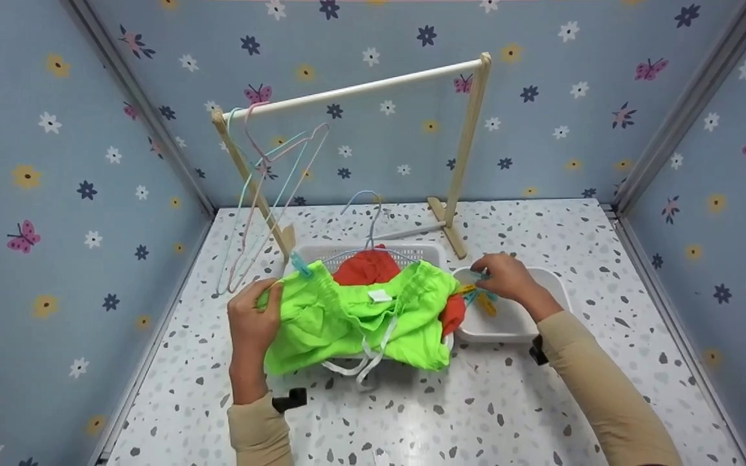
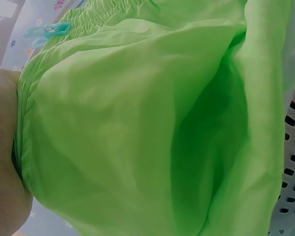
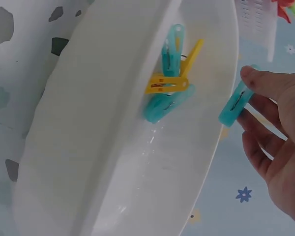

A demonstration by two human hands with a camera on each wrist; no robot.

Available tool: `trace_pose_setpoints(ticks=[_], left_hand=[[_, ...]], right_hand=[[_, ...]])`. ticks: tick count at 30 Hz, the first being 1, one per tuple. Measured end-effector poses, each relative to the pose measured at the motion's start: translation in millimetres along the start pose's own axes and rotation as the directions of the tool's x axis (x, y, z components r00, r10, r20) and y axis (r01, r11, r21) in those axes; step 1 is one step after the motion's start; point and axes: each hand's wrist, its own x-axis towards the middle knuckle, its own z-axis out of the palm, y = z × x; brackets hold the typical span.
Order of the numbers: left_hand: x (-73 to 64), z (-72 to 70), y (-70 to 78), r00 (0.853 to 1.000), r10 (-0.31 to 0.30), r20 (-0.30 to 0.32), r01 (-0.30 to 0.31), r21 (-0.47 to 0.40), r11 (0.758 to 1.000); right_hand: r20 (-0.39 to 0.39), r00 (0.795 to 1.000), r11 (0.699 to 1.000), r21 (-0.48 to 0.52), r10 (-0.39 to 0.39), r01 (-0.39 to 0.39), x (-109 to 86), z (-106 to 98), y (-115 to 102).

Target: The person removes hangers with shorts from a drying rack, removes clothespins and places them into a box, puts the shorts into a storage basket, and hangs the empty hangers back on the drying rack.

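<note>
Bright green shorts (image 1: pixel 308 327) with a white drawstring lie spread over a white perforated basket. My left hand (image 1: pixel 253 318) grips their left edge, fingertips partly hidden by the cloth. A blue hanger (image 1: pixel 373 226) stands at the waistband, its lower part mostly covered. One teal clothespin (image 1: pixel 300 264) is clipped at the waistband's left end. Over the white tub (image 1: pixel 509 336), my right hand (image 1: pixel 508 278) pinches another teal clothespin (image 3: pixel 236 103) between thumb and fingers. Inside the tub lie several teal and yellow clothespins (image 3: pixel 167 84).
Red cloth (image 1: pixel 366 266) shows in the perforated basket (image 1: pixel 434 251) behind and beside the shorts. Behind stands a wooden rack with a white rail (image 1: pixel 360 89). A pink hanger (image 1: pixel 259 139) and a mint hanger (image 1: pixel 234 133) hang at its left end. Patterned panels surround the speckled table.
</note>
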Motion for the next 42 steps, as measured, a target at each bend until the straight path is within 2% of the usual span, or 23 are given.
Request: trace_pose_setpoints(ticks=[6, 13, 19, 29, 35, 42], left_hand=[[3.3, 2.3, -0.4, 1.0, -0.015, 0.014, 0.015, 0.02, 1.0], [3.8, 2.2, 1.3, 0.999, -0.044, 0.029, 0.043, 0.036, 0.998], [2.7, -0.3, 3.3, 0.999, -0.031, 0.01, 0.03, 0.042, 0.999], [2.4, -1.2, 5.8, 1.0, -0.015, 0.002, 0.015, 0.051, 0.999], [3.0, -1.7, 7.2, 1.0, -0.014, 0.012, 0.013, 0.046, 0.999], [6.5, -0.3, 12.7, 0.999, -0.022, 0.027, 0.021, 0.034, 0.999]], right_hand=[[0.039, 0.999, 0.996, -0.086, -0.009, 0.012, 9.1, 5.6, 3.5], [0.078, 0.997, 0.996, -0.092, 0.023, -0.015, 11.3, 11.1, 6.8], [0.084, 0.996, 0.996, -0.093, -0.008, 0.016, 14.0, 10.1, 3.4], [0.032, 0.999, 0.995, -0.1, -0.004, 0.007, 15.1, 7.7, -2.5], [0.012, 1.0, 0.995, -0.101, 0.015, -0.014, 13.8, -1.4, -8.3], [-0.111, 0.994, 0.998, -0.058, -0.02, 0.014, 7.5, -24.3, -21.2]])
